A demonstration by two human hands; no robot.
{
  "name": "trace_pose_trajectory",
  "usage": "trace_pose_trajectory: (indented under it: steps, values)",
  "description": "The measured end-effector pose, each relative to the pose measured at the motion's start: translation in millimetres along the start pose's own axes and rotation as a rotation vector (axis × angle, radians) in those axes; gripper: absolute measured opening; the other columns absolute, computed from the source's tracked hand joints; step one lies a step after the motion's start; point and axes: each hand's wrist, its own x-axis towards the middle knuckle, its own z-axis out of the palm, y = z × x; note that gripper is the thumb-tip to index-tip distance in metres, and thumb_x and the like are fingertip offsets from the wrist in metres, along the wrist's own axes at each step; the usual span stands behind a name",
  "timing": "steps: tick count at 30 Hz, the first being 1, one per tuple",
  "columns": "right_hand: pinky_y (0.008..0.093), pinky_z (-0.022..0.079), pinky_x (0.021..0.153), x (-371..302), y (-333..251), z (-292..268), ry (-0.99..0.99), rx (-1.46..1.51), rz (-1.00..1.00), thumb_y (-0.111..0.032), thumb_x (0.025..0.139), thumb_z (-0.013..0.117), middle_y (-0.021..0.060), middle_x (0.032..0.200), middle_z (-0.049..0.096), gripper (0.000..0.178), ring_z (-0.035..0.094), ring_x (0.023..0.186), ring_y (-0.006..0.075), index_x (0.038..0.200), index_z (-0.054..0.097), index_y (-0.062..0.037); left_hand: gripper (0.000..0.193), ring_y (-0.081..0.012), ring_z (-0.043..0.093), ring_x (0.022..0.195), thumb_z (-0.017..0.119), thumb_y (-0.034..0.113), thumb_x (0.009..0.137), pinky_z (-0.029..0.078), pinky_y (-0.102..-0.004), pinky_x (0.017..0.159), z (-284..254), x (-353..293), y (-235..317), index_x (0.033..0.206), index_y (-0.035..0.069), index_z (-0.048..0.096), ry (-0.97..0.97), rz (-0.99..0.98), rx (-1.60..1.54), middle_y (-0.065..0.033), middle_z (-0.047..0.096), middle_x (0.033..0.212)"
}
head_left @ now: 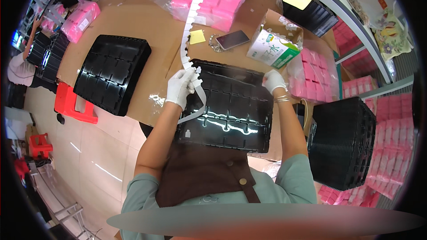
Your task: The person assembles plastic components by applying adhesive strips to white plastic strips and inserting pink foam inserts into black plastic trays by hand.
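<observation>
On brown cardboard, black trays, tiled floor alongside

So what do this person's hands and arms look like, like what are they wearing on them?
The left hand and right hand wear white gloves ending near the wrists. Thin, pale bangles circle the right wrist. Short grey-green sleeves leave the forearms bare.
</observation>
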Motion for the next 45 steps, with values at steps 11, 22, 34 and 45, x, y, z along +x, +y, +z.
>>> trace_pose_trajectory:
  steps: [11,22,34,45]
  values:
    - [0.0361,0.050,0.075,-16.5,-79.6,-9.3,0.132,0.378,-0.076,-0.020,0.070,0.074,0.0158,0.091,0.064,0.034,0.063,0.085,0.0297,0.096,0.062,-0.0030,0.020,-0.0050,0.048,0.045,0.064,0.018,0.085,0.038,-0.0183,0.041,16.7,-16.6,1.2,0.081,-0.001,0.060,0.004,0.090,0.063,-0.0044,0.061,0.067]
    - [0.0193,0.040,0.059,-90.2,-213.5,-9.6,0.090,1.507,-0.066,-0.002,0.075,0.068,-0.0038,0.074,0.057,0.007,0.048,0.065,0.0036,0.080,0.063,-0.0037,0.017,-0.0043,0.050,0.050,0.064,0.015,0.084,0.039,-0.0190,0.042,20.4,-34.9,-0.7,0.078,0.000,0.059,0.032,0.212,0.153,-0.0028,0.060,0.067]
    - [0.0236,0.043,0.067,-121.6,-173.7,-42.1,0.254,1.409,-0.255,0.010,0.065,0.066,0.0007,0.080,0.056,0.017,0.053,0.075,0.0102,0.072,0.061,-0.0048,0.021,-0.0046,0.044,0.050,0.065,0.022,0.084,0.033,-0.0188,0.043,11.9,-27.6,-4.8,0.088,0.002,0.059,-0.066,-0.009,-0.106,-0.0006,0.053,0.066]
    - [0.0373,0.050,0.072,-210.8,-51.1,-12.9,-0.275,0.111,0.098,-0.006,0.062,0.067,0.0108,0.082,0.061,0.004,0.060,0.081,0.0298,0.063,0.064,-0.0079,0.019,-0.0050,0.044,0.049,0.064,0.020,0.086,0.033,-0.0190,0.043,1.8,-29.5,-2.2,0.084,0.001,0.058,-0.011,0.100,-0.015,-0.0010,0.051,0.065]
